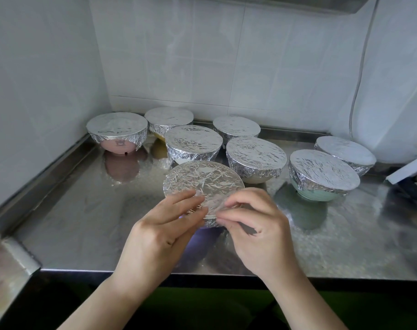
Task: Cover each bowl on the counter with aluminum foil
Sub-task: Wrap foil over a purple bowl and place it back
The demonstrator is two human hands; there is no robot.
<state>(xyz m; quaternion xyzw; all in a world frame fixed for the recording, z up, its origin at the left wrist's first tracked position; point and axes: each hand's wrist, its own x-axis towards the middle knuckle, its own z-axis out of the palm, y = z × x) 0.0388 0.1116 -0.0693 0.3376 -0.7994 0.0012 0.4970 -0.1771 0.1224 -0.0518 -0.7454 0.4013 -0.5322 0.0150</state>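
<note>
A foil-covered bowl [202,182] stands nearest me on the steel counter [83,222]; a purple wall shows under the foil. My left hand [159,234] lies against its near left side with straight fingers on the foil. My right hand [255,225] pinches the foil's edge at the near rim. Behind it stand several other bowls with foil over them, among them a pink bowl [118,132] at the back left and a green bowl [321,175] at the right.
Tiled walls close the counter at the back and left. A white cable [359,79] hangs down the back right. A white box [407,171] and dark items lie at the right edge. The counter's front edge runs just below my wrists.
</note>
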